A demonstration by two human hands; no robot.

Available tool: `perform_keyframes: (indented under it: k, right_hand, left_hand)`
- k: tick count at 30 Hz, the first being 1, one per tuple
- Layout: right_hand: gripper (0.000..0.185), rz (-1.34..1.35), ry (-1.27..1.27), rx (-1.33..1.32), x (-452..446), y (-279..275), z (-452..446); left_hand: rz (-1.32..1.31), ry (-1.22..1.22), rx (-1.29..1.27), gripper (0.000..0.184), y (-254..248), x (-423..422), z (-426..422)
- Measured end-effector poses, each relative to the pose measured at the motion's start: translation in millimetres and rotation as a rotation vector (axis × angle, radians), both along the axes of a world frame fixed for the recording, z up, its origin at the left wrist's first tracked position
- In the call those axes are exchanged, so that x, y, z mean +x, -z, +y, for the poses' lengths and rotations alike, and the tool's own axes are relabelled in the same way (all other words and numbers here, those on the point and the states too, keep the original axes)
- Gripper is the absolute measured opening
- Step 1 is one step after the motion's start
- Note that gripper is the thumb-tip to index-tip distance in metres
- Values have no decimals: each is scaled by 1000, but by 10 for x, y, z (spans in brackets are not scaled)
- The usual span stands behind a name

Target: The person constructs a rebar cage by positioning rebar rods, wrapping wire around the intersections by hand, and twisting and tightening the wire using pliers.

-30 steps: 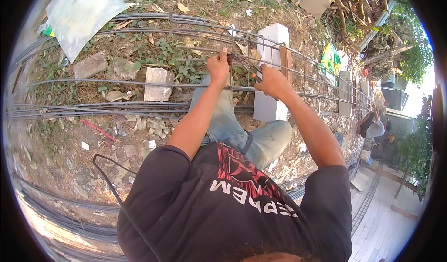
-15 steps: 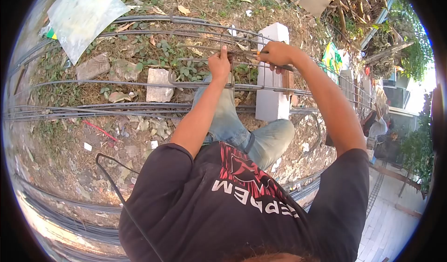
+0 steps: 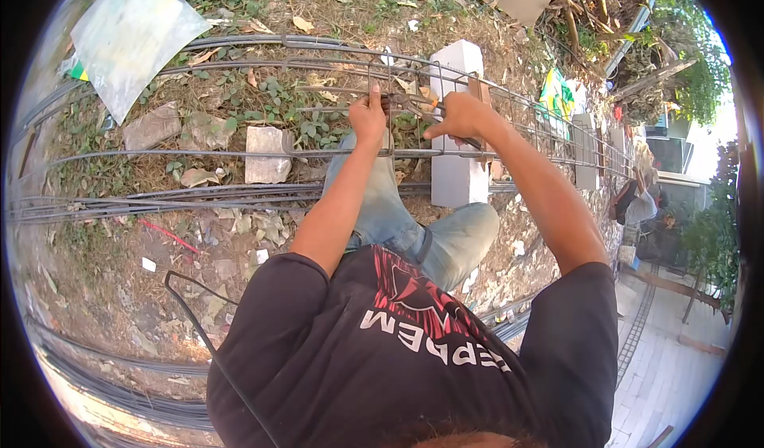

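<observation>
My left hand (image 3: 368, 118) is closed around a thin steel stirrup (image 3: 390, 134), thumb up, where it crosses the long bars. In my right hand (image 3: 465, 116) is a pair of pincers (image 3: 411, 104) with orange on a handle. Their jaws reach left to the stirrup beside my left thumb. Whether the jaws bite on tie wire is too small to tell. Both hands are over the rebar cage (image 3: 509, 98), which runs off to the right. Beneath it, just by my right hand, stands a white block (image 3: 459, 181).
A grey stone (image 3: 267, 155) lies under the bars to the left. More rebar (image 3: 159, 192) runs past my legs. A translucent sheet (image 3: 131, 38) lies at upper left. A bent black rod (image 3: 191, 313) rises at my left side. Farther right, another person (image 3: 639, 208) is partly visible.
The pincers' handles look more spread, and my right hand has shifted slightly down and left with its fingers looser. My left hand stays at the stirrup. The whole view has shifted slightly.
</observation>
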State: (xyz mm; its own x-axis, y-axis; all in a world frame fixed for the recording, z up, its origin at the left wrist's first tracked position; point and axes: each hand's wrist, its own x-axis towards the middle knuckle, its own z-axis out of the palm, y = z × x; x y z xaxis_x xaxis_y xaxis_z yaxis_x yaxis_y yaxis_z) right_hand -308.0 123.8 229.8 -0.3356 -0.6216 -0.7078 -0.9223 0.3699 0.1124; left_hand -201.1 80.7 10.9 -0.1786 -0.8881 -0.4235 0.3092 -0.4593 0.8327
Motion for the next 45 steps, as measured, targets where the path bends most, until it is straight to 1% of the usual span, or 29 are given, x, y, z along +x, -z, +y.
perform_keyframes:
  k: [1,3,5,6,7,9,10,11,13,15,16,19,20,23,24,25,28,29,31,34,37,38,41,44,45]
  right_hand:
    - [35,27,7,-39,30,-22,18]
    - [33,251,-481,-284,1,-5,-7]
    - [40,484,-950,-520,-37,-19,-1]
    - [27,501,-1064,-621,-69,-74,-79]
    - [28,523,-1090,-553,-61,-103,-145]
    - [29,553,-1137,-417,29,-113,-238]
    - [17,537,-1104,-425,38,-102,-204]
    - [18,457,-940,-318,78,-128,-181]
    - [22,295,-613,-112,173,-202,-174]
    - [32,181,-323,-69,59,-112,-239]
    - [37,123,-174,-44,-12,-66,-266]
    - [46,-137,324,162,-126,-146,-384]
    - [41,-97,180,183,-98,-185,-378]
    - [32,306,-613,-104,-259,73,-195]
    - [26,426,-639,-178,-86,16,-194]
    - [25,422,-772,-259,-27,-53,-166]
    - [23,380,-1124,-491,-80,-124,-69]
    - [22,420,-1162,-535,-104,-92,-74]
    - [21,504,-1236,-624,-153,-52,-81]
    - [25,310,-795,-319,-125,-105,-113]
    - [39,69,-378,-197,-156,-62,-235]
    - [43,-119,192,89,8,-310,-395]
    - [41,-148,259,221,-147,-163,-425]
    - [33,270,-605,36,18,-179,-317]
    - [33,311,-700,-169,-14,-97,-290]
  left_hand:
    - [8,-2,17,56,-19,18,-22]
    - [-38,9,-13,55,8,54,-68]
    - [-80,39,-40,54,54,18,-61]
    - [-16,12,-27,53,84,-15,-68]
    - [11,-6,-8,53,110,-50,-70]
    - [56,-43,36,53,-30,-2,-42]
    - [56,-29,23,53,-26,-1,-21]
    - [58,-18,7,53,-23,0,-31]
    - [13,26,-13,53,-14,28,-62]
    - [-83,99,-9,53,-159,143,-39]
    - [18,5,-60,52,125,-10,-37]
    - [19,-22,-19,54,-71,34,-31]
    - [26,-14,-24,54,-71,13,-44]
    - [4,-7,-30,55,1,24,-40]
    - [-27,6,-44,55,2,40,-39]
    - [-56,22,-62,56,-2,46,-51]
    - [3,1,-52,55,54,22,-34]
    - [22,-11,-54,55,-12,29,-38]
    - [-31,23,-34,54,-132,77,-42]
    - [-60,58,0,51,-147,117,-48]
    - [19,25,39,49,-41,25,-45]
    - [54,7,54,49,-6,0,-50]
    - [33,15,26,47,-53,26,-35]
    - [41,49,57,44,-31,46,-52]
    - [51,51,61,43,-28,38,-58]
